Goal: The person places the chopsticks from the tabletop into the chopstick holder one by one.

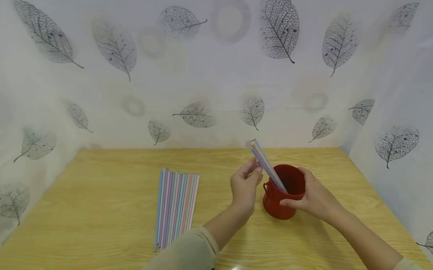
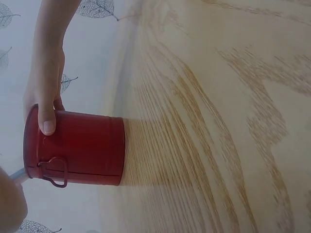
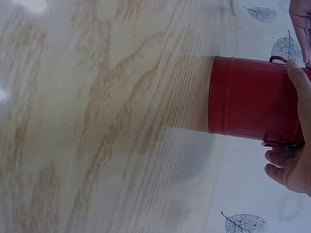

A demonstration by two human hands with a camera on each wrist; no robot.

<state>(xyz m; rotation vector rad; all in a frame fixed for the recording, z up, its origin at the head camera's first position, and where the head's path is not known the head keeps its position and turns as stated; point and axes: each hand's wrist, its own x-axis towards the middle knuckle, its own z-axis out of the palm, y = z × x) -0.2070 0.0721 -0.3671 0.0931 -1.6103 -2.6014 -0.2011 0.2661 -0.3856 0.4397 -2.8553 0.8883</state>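
A small red metal bucket with little side loops stands upright on the wooden table. Several pastel straws lean out of its mouth toward the upper left, their lower ends inside. My left hand pinches these straws near their upper part, just left of the rim. From the right, my right hand grips the bucket near its rim, thumb across the front. In the right wrist view, the thumb lies along the wall of the bucket, and other fingers show by a loop.
A row of pastel straws lies side by side on the table, left of the bucket; my left sleeve covers some lower ends. A pale leaf-printed cloth hangs behind the table and at both sides.
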